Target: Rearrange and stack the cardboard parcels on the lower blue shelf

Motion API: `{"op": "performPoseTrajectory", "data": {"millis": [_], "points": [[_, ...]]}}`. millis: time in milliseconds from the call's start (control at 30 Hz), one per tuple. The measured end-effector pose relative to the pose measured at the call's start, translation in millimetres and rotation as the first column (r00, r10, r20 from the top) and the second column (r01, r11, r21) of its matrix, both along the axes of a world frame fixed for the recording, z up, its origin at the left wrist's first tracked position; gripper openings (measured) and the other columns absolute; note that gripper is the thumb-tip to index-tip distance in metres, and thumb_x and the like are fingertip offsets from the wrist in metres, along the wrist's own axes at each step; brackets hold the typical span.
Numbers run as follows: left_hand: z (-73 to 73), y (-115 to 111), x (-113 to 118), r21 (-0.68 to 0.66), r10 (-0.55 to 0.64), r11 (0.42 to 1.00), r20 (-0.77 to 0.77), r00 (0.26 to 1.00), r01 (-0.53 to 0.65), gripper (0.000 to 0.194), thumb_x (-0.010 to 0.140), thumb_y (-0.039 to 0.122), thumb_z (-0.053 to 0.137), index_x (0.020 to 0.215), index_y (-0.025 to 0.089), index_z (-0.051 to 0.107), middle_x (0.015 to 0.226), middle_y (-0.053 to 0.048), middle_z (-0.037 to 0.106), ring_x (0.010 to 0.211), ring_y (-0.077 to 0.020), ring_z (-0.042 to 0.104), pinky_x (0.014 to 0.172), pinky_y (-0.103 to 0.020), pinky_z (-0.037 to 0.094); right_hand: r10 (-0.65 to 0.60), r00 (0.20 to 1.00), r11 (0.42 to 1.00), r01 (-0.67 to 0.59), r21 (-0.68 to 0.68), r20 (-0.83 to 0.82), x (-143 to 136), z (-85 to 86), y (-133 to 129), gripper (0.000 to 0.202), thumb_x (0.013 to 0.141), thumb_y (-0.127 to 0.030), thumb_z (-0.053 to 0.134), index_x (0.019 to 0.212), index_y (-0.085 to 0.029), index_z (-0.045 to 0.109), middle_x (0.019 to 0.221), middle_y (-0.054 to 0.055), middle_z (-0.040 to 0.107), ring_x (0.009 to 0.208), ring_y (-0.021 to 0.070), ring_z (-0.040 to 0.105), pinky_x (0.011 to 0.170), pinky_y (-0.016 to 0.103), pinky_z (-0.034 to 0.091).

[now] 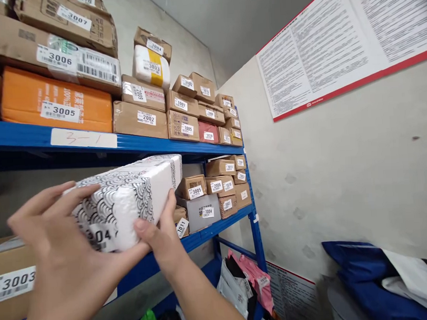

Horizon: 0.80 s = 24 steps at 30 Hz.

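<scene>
Head view: both hands on a white pkg point(129, 198) w/ black wave print, held level in front of the blue shelf rack point(151, 145), between top and middle shelves. Left hand point(57, 249) spread flat over the near end, fingers open, part-covering a label reading "04". Right hand point(160, 234) cups the underside, thumb pressed on the pkg's face. Cardboard box point(8, 285) marked 3003 sits just below-left. Top shelf holds an orange pkg point(56, 99) marked 3005 and numbered boxes; the middle shelf has more, incl. a grey box point(202, 210) marked 1004. Wall poster point(336, 39) upper right; blue bag point(363, 276) lower right.
</scene>
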State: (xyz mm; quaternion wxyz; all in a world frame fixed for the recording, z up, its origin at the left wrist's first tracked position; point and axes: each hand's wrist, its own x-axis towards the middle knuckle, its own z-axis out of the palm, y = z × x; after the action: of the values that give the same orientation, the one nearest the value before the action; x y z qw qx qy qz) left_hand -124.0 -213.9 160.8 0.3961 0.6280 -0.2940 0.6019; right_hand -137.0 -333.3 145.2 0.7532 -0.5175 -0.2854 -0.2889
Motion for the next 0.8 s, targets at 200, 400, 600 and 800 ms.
{"op": "performPoseTrajectory", "data": {"millis": [200,400,600,800], "points": [[10.1,-17,19,0.279,-0.039,0.96,0.214,0.976,-0.023,0.092,0.066,0.06,0.067,0.143,0.023,0.033,0.14,-0.02,0.027,0.135,-0.045,0.032,0.106,-0.07,0.04,-0.056,0.998,0.995,0.059,-0.075,0.038,11,5.8,-42,0.145,0.05,-0.057,0.087,0.151,-0.017,-0.009,0.153,0.017,0.035,0.139,0.0317,0.04,0.116,0.047,0.037],[33.9,-29,41,0.416,-0.197,0.909,0.391,0.899,0.018,0.076,0.074,0.026,0.061,0.142,0.013,0.03,0.127,-0.023,0.047,0.118,-0.0403,0.049,0.091,-0.064,0.052,-0.141,0.99,0.968,0.139,-0.209,0.002,20,22.1,-78,0.123,0.053,-0.073,0.076,0.149,-0.021,0.018,0.143,0.013,0.05,0.122,0.0312,0.057,0.095,0.045,0.055],[39.0,-33,60,0.259,-0.084,0.966,0.235,0.968,0.021,0.083,0.063,0.032,0.08,0.131,0.003,0.042,0.122,-0.025,0.052,0.114,-0.0413,0.049,0.093,-0.063,0.049,-0.917,0.399,0.349,0.831,-0.434,0.026,47,41.8,-137,0.073,0.082,-0.064,0.054,0.133,-0.012,0.05,0.131,0.023,0.055,0.124,0.0362,0.05,0.1,0.055,0.044],[38.3,-39,76,0.278,-0.033,0.96,0.206,0.978,-0.026,0.081,0.062,0.022,0.08,0.131,0.002,0.043,0.123,-0.025,0.05,0.114,-0.0406,0.048,0.095,-0.057,0.049,-0.969,-0.025,-0.176,0.764,-0.621,0.244,77,44.2,-155,0.088,0.065,-0.042,0.079,0.136,-0.005,0.043,0.124,0.029,0.056,0.124,0.0453,0.044,0.107,0.066,0.025]]}}
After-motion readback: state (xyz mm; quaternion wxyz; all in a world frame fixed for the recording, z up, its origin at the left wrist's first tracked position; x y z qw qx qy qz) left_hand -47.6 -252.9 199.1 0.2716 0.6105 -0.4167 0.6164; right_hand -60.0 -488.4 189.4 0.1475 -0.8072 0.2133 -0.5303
